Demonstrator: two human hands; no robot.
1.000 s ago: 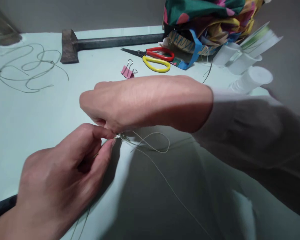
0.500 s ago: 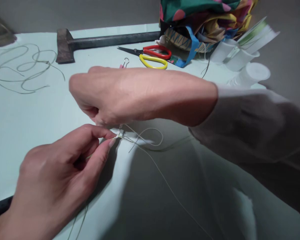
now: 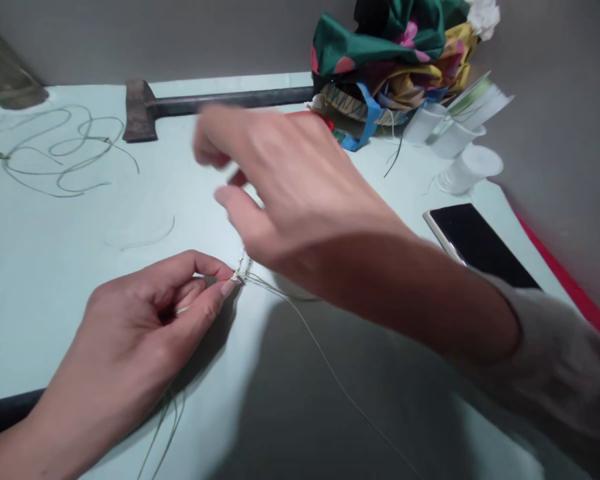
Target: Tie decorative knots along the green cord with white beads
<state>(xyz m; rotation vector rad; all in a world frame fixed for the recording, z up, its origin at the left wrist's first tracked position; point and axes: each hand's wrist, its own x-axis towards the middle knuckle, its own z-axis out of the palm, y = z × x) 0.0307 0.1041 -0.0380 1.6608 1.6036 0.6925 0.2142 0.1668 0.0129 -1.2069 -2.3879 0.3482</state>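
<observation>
My left hand [image 3: 145, 327] rests on the pale green table [image 3: 55, 280], thumb and forefinger pinched on a small knot [image 3: 239, 273] in a thin olive thread [image 3: 325, 360]. From the knot the thread trails right and down across the table. More strands hang below my left palm. My right hand [image 3: 295, 193] hovers above and behind the knot, fingers spread and slightly blurred, nothing visibly held. It covers most of the red-handled scissors [image 3: 326, 120]; a pink bit shows under its fingers.
A hammer [image 3: 215, 101] lies along the back of the table. A loose thread tangle [image 3: 65, 153] sits at the far left, a short cut piece [image 3: 145, 240] nearer. A colourful fabric pile [image 3: 395, 47], white spools [image 3: 470, 167] and a phone [image 3: 475, 243] are at right.
My right hand has let go at the knot and lifted up and back toward the scissors, fingers opening. The thread loop beside the knot is gone. My left hand keeps its pinch.
</observation>
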